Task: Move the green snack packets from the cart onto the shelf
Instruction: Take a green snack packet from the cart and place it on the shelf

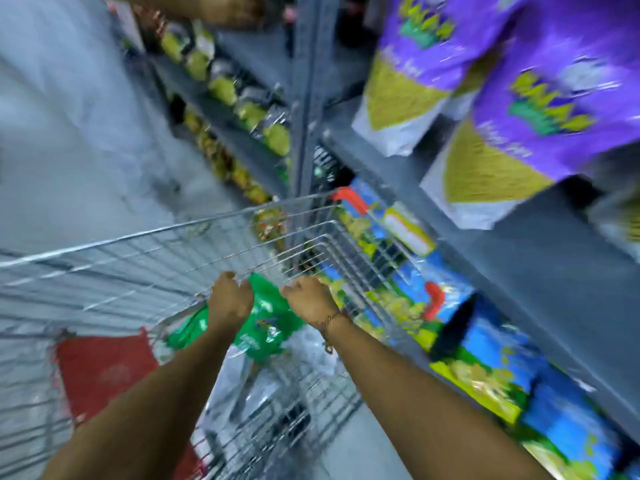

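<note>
The picture is motion-blurred. Both my hands reach down into the wire cart. Green snack packets lie in the cart between them. My left hand is closed on the left part of the green packets. My right hand grips their upper right edge, a thread bracelet on its wrist. The grey metal shelf runs along the right of the cart. How many green packets are in the bunch is hidden by my hands and the blur.
Purple and yellow bags stand on the upper shelf at right. Blue and yellow packets fill the level below. A grey upright post divides the shelving. Yellow-green packets line the far shelf. The cart has a red flap.
</note>
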The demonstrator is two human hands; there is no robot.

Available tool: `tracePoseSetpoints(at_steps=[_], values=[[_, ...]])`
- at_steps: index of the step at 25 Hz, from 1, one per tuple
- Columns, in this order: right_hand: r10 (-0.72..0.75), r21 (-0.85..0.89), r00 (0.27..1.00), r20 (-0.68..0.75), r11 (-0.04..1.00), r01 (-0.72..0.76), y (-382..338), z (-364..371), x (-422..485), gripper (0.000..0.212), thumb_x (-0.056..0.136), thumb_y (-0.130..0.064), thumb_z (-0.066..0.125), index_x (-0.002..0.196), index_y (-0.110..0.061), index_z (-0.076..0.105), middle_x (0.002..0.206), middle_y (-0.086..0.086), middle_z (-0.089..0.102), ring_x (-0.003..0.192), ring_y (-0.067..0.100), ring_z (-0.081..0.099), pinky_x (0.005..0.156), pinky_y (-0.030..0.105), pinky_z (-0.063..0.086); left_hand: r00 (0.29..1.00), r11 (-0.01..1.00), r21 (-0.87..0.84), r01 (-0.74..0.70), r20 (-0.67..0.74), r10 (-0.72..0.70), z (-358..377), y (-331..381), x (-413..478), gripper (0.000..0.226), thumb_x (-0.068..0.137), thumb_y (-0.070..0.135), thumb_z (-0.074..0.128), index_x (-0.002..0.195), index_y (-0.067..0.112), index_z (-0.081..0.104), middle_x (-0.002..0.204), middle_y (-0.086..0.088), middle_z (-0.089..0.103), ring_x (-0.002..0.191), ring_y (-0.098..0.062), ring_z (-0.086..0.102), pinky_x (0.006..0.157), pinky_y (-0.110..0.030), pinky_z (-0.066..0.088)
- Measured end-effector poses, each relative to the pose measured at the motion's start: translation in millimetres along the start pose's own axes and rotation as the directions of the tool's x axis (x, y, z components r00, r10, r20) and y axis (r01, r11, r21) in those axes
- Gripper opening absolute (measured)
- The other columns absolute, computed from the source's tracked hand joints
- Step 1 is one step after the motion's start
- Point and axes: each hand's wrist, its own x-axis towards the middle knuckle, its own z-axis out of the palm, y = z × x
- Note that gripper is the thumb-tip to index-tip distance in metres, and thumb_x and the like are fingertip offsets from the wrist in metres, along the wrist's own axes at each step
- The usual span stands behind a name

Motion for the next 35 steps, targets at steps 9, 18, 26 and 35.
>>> tracePoseSetpoints(at_steps=[9, 18, 26, 35], values=[[0.52, 0.435, 0.816, 0.254, 0.692, -0.576, 153, 215, 114, 0.117, 0.053, -0.09, 0.045, 0.129, -0.001, 0.044, 0.127, 0.02, 0.058, 0.11, 0.036, 0.06, 0.087, 0.045, 0.053, 0.874, 0.922, 0.294, 0.253, 0.339, -0.348, 25, -137, 59, 0.053, 0.092, 0.041, 0.041, 0.095, -0.008, 0.061, 0.105, -0.035, 0.063, 0.097, -0.041, 0.062, 0.081, -0.041, 0.048], [0.246, 0.471, 0.948, -0.201, 0.873, -0.127, 11, 21, 18, 0.063, 0.088, -0.035, 0.055, 0.136, -0.005, 0.026, 0.137, 0.02, 0.049, 0.124, 0.034, 0.049, 0.094, 0.032, 0.042, 0.988, 0.975, -0.189, 0.116, -0.083, -0.134, 28, -11, -11, 0.053, 0.088, 0.044, 0.044, 0.119, 0.002, 0.048, 0.113, -0.02, 0.061, 0.102, -0.035, 0.057, 0.087, -0.037, 0.042], [-0.096, 0.333, 0.558, -0.824, 0.715, 0.614, -3, -159, -116, 0.061, 0.088, -0.019, 0.058, 0.136, -0.014, 0.021, 0.12, -0.019, 0.034, 0.109, -0.024, 0.036, 0.085, -0.016, 0.017, 0.834, 0.691, -0.466, -0.552, -0.302, 0.462, 34, 188, -116, 0.05, 0.086, 0.047, 0.038, 0.115, 0.007, 0.048, 0.111, -0.021, 0.059, 0.106, -0.032, 0.054, 0.094, -0.043, 0.042], [0.078, 0.196, 0.213, -0.974, 0.762, 0.618, 98, -312, -181, 0.068, 0.089, -0.033, 0.044, 0.142, -0.002, 0.013, 0.143, 0.0, 0.027, 0.13, 0.004, 0.029, 0.107, 0.0, 0.018, 0.678, 0.616, -0.618, -0.489, 0.176, 0.713, 152, 332, -221, 0.053, 0.092, 0.038, 0.033, 0.129, 0.0, 0.04, 0.135, -0.026, 0.046, 0.126, -0.037, 0.042, 0.109, -0.044, 0.033]])
